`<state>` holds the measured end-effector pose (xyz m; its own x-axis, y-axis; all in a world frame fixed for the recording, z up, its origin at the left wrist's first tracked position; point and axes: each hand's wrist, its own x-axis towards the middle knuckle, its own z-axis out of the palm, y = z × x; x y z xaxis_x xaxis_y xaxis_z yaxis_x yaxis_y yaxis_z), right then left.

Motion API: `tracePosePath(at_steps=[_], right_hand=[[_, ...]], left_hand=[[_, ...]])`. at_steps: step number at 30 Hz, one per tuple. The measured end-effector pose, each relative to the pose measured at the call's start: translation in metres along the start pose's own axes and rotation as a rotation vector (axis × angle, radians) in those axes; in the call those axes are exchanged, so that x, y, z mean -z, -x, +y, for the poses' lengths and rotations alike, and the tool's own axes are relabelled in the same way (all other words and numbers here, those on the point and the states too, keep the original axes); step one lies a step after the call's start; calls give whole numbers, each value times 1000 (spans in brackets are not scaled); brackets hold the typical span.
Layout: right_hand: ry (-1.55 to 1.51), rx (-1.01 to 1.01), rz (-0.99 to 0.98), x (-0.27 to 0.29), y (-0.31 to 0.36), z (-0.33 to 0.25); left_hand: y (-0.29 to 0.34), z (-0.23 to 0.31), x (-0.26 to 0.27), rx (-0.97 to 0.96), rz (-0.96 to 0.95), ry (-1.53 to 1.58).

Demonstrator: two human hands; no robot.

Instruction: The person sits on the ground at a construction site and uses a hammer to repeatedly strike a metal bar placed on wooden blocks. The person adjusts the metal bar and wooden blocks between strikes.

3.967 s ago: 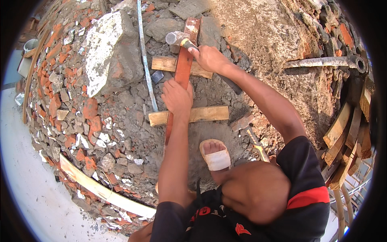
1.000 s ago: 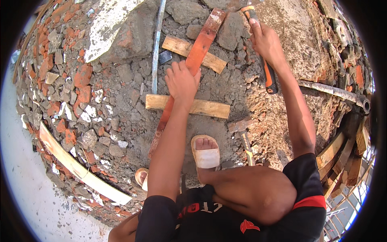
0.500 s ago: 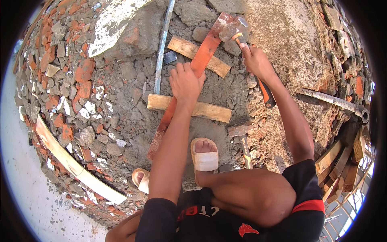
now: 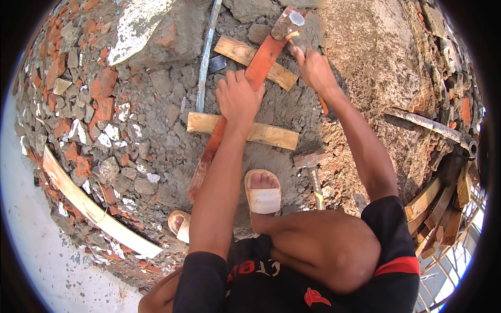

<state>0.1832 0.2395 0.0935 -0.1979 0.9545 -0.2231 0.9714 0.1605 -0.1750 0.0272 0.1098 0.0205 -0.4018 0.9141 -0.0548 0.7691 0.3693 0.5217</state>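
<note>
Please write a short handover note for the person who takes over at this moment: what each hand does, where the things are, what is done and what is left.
Left hand: pressed flat on the long orange-red strip, holding it down across two wooden blocks.
Right hand: grips the hammer, its head on the strip's far end, above the far block.
Near block lies under the strip's middle. A second hammer lies on the rubble beside the sandalled foot.
Done: strip laid and steadied. Whether it is fastened cannot be seen.
Left: probably the near block, to judge by the position.
</note>
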Motion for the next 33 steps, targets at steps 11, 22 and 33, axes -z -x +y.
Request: tracePosePath(at_steps=[11,22,33], right_hand=[[-477,109,339,124,11,-80],[-197,-137,-70,8,7,-4],[-373,9,333,42,19,-45]], left_hand=[[-2,-14,5,31,21,-19],[-2,-5,3,41,1,-47],[0,-11,7,29,-7,-60]])
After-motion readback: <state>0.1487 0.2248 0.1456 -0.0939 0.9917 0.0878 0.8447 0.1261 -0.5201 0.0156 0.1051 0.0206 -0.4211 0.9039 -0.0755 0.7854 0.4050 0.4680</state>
